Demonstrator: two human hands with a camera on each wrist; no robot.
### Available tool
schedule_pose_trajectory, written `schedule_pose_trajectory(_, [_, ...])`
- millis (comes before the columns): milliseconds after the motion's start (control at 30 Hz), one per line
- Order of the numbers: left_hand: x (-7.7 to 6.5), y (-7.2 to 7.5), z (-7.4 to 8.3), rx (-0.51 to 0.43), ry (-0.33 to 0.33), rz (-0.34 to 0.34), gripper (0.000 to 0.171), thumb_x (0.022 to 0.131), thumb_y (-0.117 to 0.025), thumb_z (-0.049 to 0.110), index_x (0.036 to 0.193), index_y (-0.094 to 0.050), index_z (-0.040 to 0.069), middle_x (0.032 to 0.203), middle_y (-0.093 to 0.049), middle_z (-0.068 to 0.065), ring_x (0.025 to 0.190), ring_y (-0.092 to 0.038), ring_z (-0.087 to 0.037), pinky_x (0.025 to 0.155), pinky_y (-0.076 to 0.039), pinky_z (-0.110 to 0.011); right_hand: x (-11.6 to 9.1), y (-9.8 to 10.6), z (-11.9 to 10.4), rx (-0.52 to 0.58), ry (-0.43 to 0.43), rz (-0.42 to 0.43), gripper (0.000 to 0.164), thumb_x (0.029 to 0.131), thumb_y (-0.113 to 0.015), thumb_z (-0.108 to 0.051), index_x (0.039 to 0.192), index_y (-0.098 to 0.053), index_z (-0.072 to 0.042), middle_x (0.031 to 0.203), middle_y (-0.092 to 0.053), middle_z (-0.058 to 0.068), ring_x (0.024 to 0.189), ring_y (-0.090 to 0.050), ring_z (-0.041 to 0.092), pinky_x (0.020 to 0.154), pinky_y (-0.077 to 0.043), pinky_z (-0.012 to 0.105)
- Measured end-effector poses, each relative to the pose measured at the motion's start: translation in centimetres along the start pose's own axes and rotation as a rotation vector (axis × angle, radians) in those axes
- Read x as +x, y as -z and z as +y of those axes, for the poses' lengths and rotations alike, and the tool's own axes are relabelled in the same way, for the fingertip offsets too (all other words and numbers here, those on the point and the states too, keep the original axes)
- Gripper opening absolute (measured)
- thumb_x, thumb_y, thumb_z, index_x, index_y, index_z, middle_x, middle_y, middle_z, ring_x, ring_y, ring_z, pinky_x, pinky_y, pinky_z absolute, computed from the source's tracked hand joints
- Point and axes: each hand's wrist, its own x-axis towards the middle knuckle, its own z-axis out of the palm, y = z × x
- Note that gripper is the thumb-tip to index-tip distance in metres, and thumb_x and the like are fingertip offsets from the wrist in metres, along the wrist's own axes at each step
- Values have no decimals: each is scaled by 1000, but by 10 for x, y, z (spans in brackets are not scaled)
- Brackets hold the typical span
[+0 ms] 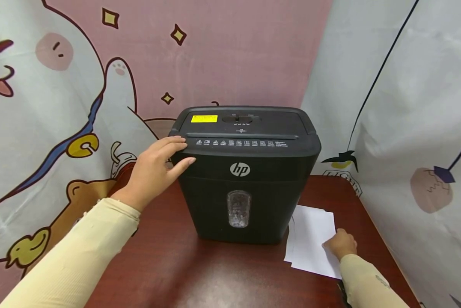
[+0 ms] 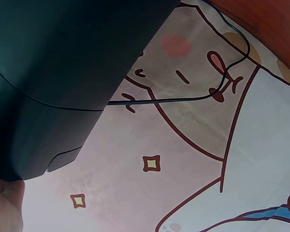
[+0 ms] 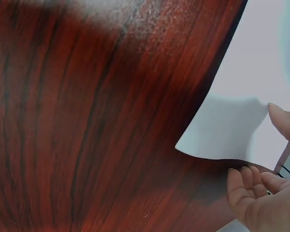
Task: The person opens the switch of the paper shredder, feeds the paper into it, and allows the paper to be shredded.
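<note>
A black HP paper shredder (image 1: 242,201) stands upright on the table, with a slot across its top and a small window in front. My left hand (image 1: 155,169) rests at its top left corner, fingers on the upper edge and thumb against the front; in the left wrist view only part of that hand (image 2: 6,205) shows. To the right of the shredder lie white paper sheets (image 1: 311,239), slightly out of line with each other. At their right edge my right hand (image 1: 343,244) holds the paper (image 3: 222,128), thumb on top and fingers curled at the raised edge.
The reddish-brown wooden table (image 1: 157,265) carries everything. Printed cartoon cloth (image 1: 234,55) hangs close behind and along both sides. A black power cord (image 2: 174,100) loops out from the shredder. Something dark (image 1: 343,293) lies beside the right sleeve.
</note>
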Motion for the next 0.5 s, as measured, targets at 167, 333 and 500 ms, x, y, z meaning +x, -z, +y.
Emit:
schedule_pose_trajectory(167, [0,0,0,6,6,-6,40,83,-78,22,113,-68,-2,123,-63,-15,119,-56,-29,93,-50,-46,2,-2,-3,-28,-9,6,64,72,-75,-11,116,-43,24,113,-49,44,105,-44,59,94,-36,61])
schedule_pose_trajectory(333, [0,0,1,12,10,-12,41,83,-78,22,114,-68,-2,124,-63,-16,118,-56,-29,92,-51,-45,6,-5,-3,-75,-11,15,51,71,-75,-11,101,-53,23,102,-57,39,99,-51,54,90,-38,57])
schedule_pose_trajectory(500, [0,0,2,6,14,-14,41,83,-78,22,114,-68,-2,124,-63,-15,119,-56,-29,89,-52,-45,3,-1,-4,-81,-21,-6,51,72,-74,-13,100,-54,25,100,-57,39,97,-51,52,87,-39,56])
